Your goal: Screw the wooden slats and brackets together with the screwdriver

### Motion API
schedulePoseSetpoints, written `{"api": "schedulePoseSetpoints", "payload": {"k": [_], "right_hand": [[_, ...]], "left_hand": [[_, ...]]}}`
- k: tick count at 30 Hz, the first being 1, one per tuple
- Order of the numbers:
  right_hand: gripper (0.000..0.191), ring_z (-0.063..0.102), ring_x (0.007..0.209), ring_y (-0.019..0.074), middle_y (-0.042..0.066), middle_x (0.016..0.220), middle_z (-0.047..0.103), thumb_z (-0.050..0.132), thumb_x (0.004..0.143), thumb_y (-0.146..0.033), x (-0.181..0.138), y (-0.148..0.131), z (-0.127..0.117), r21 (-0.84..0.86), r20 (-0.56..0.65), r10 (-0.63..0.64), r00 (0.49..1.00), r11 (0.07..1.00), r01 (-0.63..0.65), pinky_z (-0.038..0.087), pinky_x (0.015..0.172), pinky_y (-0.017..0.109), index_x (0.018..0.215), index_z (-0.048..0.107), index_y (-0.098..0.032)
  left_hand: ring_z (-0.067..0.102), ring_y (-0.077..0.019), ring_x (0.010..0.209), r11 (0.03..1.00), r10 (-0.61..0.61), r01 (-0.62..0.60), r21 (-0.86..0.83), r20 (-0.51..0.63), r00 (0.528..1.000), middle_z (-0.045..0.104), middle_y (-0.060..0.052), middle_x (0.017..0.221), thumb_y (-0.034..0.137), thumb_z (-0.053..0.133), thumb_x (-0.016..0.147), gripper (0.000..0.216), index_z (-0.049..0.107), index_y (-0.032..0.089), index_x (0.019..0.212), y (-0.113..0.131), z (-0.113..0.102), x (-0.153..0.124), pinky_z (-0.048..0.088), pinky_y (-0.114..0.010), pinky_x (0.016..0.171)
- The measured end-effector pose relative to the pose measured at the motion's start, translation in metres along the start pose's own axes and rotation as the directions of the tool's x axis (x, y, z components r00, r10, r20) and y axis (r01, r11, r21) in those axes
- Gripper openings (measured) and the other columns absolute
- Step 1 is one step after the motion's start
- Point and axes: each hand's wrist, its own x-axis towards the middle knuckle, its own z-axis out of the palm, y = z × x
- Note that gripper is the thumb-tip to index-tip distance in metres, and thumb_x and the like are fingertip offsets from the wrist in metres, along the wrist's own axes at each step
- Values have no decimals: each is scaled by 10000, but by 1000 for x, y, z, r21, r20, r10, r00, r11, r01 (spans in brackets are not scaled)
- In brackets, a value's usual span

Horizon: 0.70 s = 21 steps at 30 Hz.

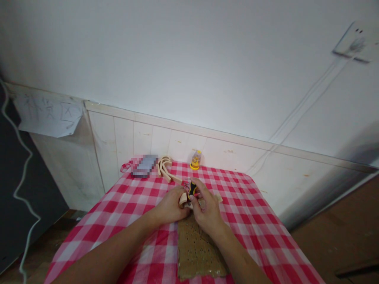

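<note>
My left hand (172,206) is closed round a pale curved wooden piece (182,199), whose end pokes out by the thumb. My right hand (208,209) grips a small black and yellow screwdriver (192,189) between thumb and fingers, held over the wooden piece. The screwdriver's tip is too small to make out. Under both hands lies a brown cardboard sheet (201,252) dotted with several small holes. Just beyond the hands is a small red item (186,184), partly hidden.
On the red and white checked tablecloth (142,225), several curved wooden pieces (164,167) lie at the back. Left of them is a phone-like dark slab (144,165), blurred out. A yellow-based clear container (196,161) stands near the wall. Cables run from a wall socket (355,43).
</note>
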Motion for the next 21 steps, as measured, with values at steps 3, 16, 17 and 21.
{"api": "schedulePoseSetpoints", "payload": {"k": [3,16,17,21], "right_hand": [[516,743,881,210,71,1203,750,560,879,-126,0,0,0,2,7,1,1000,1000,-1,617,810,342,1376,569,-263],[510,730,988,219,61,1214,738,598,871,-124,0,2,1,33,-4,10,1000,999,-9,599,910,352,1358,580,-274],[509,729,996,221,61,1207,739,603,869,-126,0,2,1,30,-6,12,1000,999,-12,597,917,355,1356,582,-274],[506,734,966,217,58,1166,748,621,868,-139,1,2,1,31,-14,17,1000,999,-17,605,892,349,1354,584,-273]], "left_hand": [[544,-137,676,1000,6,-6,0,-12,1000,614,16,763,80,631,613,213,606,163,808,-1,1,0,394,-226,597],[545,-131,658,999,-7,7,-37,2,1000,616,23,750,79,631,623,210,595,168,810,-6,3,0,394,-221,579],[547,-132,658,999,-10,10,-38,1,1000,617,23,750,80,634,621,212,595,168,809,-7,3,0,395,-221,578],[554,-137,664,999,-12,12,-41,-2,1000,619,20,748,76,632,613,218,593,167,807,-8,4,0,397,-223,583]]}}
